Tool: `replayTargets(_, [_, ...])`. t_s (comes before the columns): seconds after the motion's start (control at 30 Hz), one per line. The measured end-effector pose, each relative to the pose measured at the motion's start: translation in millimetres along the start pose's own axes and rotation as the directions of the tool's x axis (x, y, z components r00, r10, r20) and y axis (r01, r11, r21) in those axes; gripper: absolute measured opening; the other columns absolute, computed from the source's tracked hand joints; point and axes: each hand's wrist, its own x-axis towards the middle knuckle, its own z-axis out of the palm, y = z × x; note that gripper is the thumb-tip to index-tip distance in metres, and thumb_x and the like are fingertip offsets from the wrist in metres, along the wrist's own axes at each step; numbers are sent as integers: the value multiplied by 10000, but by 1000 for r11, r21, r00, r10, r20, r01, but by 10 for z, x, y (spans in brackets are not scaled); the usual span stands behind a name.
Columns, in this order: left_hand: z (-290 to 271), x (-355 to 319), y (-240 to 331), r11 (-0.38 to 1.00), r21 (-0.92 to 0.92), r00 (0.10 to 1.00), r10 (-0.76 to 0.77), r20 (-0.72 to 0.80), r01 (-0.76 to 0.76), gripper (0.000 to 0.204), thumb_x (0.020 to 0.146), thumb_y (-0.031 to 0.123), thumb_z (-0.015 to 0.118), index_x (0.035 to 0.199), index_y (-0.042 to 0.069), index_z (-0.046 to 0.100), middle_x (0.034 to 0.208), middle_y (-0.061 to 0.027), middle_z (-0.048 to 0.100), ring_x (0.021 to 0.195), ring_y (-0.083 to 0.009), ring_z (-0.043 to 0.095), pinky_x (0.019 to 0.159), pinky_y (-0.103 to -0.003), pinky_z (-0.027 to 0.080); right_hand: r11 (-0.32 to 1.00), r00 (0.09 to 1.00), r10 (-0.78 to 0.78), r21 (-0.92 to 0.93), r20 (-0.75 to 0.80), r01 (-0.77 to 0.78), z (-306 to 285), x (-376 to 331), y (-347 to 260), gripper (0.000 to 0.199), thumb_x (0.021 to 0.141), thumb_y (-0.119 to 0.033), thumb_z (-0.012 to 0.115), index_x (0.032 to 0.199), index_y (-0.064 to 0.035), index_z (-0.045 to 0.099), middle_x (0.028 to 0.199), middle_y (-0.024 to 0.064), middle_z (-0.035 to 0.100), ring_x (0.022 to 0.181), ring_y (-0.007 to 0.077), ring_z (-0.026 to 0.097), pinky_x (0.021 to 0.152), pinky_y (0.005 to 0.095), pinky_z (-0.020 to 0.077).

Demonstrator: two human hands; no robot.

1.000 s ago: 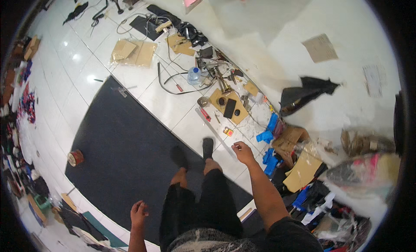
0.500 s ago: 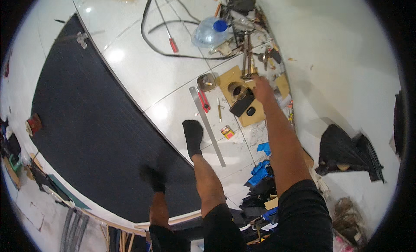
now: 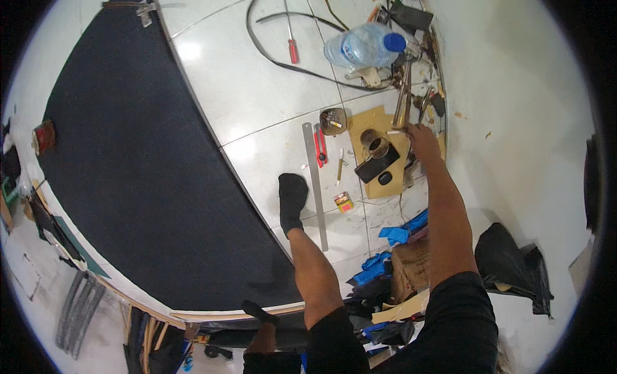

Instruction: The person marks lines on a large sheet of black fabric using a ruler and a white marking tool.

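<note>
My right hand (image 3: 424,144) reaches to the right edge of a cardboard piece (image 3: 377,190). Its fingers are bent together at the near end of long metal tools with slim handles (image 3: 402,94); what they grip is too small to make out. A thin white stick, like a cigarette (image 3: 393,132), lies by the fingertips. Left of the hand stand a clear mug with dark liquid (image 3: 373,142), a black phone (image 3: 378,164) and a small black case (image 3: 385,178). My left hand is out of view.
A large black panel (image 3: 148,168) covers the left. On the tiles are a steel ruler (image 3: 315,187), red cutter (image 3: 320,145), ashtray (image 3: 333,121), a marker-like stick (image 3: 340,167), small box (image 3: 344,201), water bottle (image 3: 366,46) and screwdriver (image 3: 293,51). My socked foot (image 3: 293,197) stands beside the ruler.
The view has shifted, so the floor things sit further right. My right hand stays by the tools, slightly further from the mug. My left foot has moved back toward the panel's near edge.
</note>
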Motion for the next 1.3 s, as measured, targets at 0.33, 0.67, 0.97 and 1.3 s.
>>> replayTargets(0.33, [-15,593,-1312,975,-161,956,188,225,-154,382,1014,301,475,1280,48,582,1091,-145,655,934,-236,619,839,-384,521,990,870,4,-126,494,68,-1856,-643,-77,348,906,-366,596,1131,-111,666,1059,184,681,997,370,642,860,458,509])
replayTargets(0.67, [326,1035,-1901,719,-690,854,411,320,-87,461,1017,360,427,1265,-2,568,1245,-194,606,1132,-359,561,969,-457,446,981,972,-190,-19,142,195,-2685,-1916,-2127,374,890,-282,622,1178,-44,619,1093,204,675,1017,373,646,879,435,502])
replayTargets(0.97, [-454,2402,-2103,605,-726,845,530,63,-325,242,955,227,520,919,32,659,806,-36,605,710,-152,572,681,-322,480,820,823,-556,243,117,519,-2506,-4149,-6049,352,906,-197,658,1169,32,604,1040,213,650,960,361,627,870,423,487])
replayTargets(1.3, [-2039,3388,-2595,246,-938,923,356,-146,-243,289,955,238,614,1095,-15,621,879,-57,645,729,-135,592,681,-277,493,637,629,-765,314,141,704,-1988,-4874,-8696,314,943,-187,618,1170,26,583,1013,141,660,883,216,639,776,344,512])
